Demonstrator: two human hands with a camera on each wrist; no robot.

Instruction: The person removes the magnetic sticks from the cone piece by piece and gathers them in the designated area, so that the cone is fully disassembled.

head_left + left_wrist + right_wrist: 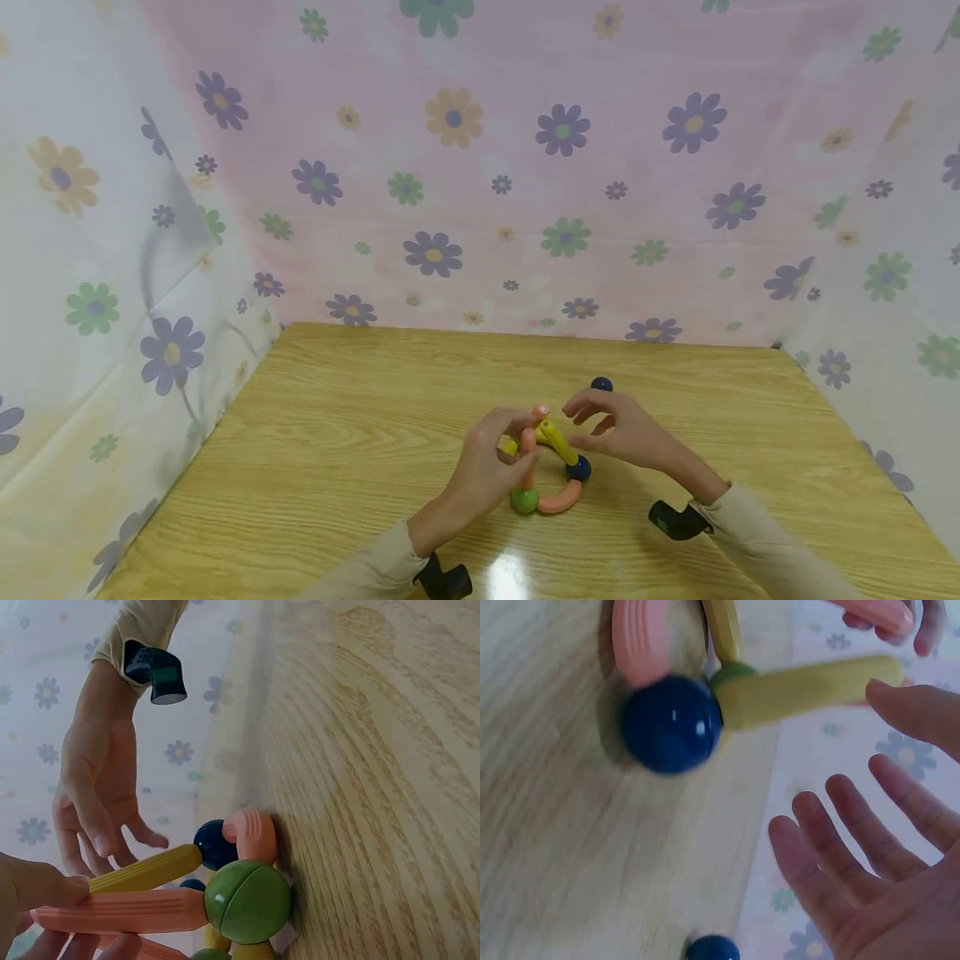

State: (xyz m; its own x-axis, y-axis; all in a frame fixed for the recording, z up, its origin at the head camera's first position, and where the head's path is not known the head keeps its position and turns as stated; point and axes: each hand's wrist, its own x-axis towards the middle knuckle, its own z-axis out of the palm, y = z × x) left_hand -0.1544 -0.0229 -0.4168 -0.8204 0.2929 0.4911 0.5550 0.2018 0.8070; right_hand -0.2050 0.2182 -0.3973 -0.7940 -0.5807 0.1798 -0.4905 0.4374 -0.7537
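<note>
Building toy rods and balls are joined into a ring standing on the table. My left hand (483, 458) pinches an upright pink rod (124, 911) between thumb and fingers; its lower end joins a green ball (249, 901). From that ball a curved pink rod (561, 500) runs along the table to a dark blue ball (672, 724). A yellow rod (810, 691) rises from the blue ball. My right hand (626, 429) is spread beside the yellow rod, thumb near its upper end, holding nothing. Further pink and yellow pieces behind are partly hidden by my left hand.
A loose dark blue ball (602, 384) lies on the wooden table (337, 433) just beyond my right hand. Flowered cloth (495, 208) hangs behind the table and along both sides. A black camera mount (678, 521) sits on the right wrist, another on the left.
</note>
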